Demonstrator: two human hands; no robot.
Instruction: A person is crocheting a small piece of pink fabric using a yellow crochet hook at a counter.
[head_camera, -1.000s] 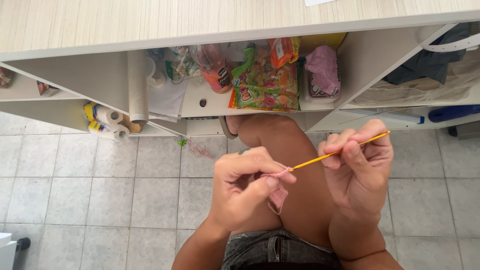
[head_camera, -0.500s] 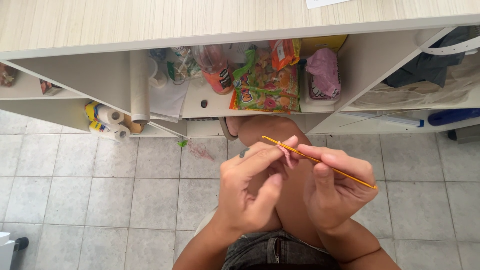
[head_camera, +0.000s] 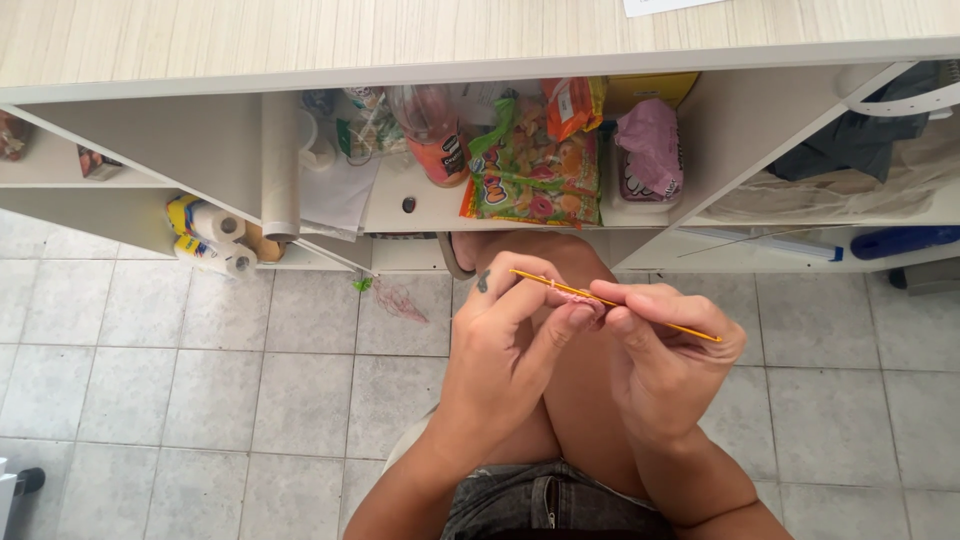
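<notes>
I see both hands raised over my crossed knee, close together and nearly touching at the fingertips. My right hand (head_camera: 665, 365) has its grip closed on a thin yellow crochet hook (head_camera: 640, 308), pinching the shaft between thumb and forefinger about midway along. The hook lies slanted: its working end points up and left, past my left fingers, while the tail end sticks out low to the right beyond my right knuckles. My left hand (head_camera: 510, 345) is also in a narrow, closed grip, thumb and forefinger pressed on a small piece of pink crochet work (head_camera: 583, 297) that sits on the hook's shaft, right between the two grips. So the pink piece is held at the meeting point of both hands, touching the hook, with the hook's tip clear of it to the left.

Below the hands are the bare knee and the grey tiled floor (head_camera: 200, 400). A loose scrap of pink yarn (head_camera: 398, 300) lies on the tiles near the shelf. Ahead, under the wooden counter (head_camera: 400, 35), an open shelf holds a bright sweets bag (head_camera: 530, 175) and a pink bundle (head_camera: 650, 145).
</notes>
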